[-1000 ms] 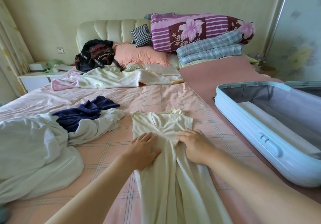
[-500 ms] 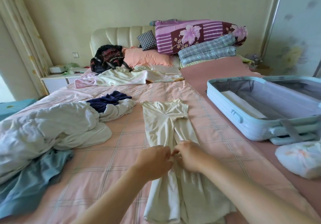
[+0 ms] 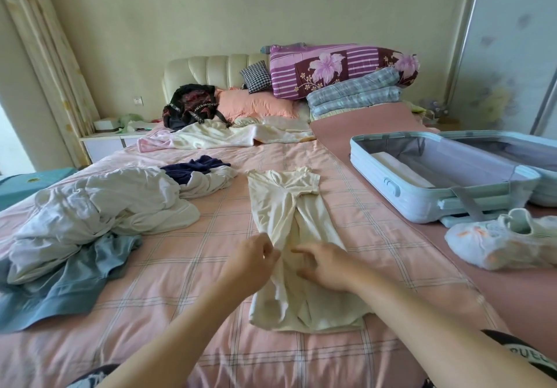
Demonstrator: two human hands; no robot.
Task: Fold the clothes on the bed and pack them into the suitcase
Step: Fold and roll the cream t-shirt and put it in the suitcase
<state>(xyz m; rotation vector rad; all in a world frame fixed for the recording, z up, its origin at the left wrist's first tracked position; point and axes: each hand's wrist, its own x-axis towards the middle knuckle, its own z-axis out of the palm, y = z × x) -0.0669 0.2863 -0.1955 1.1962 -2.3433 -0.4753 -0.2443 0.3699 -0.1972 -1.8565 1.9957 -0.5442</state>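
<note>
We see a bed in a pink checked sheet. Down its middle lies a cream garment, stretched long. To the left sits a white heap, with a navy garment against it and a blue garment partly beneath. On the right an open suitcase rests near a pale bundle. A peach pillow and folded quilts lie at the head.
</note>
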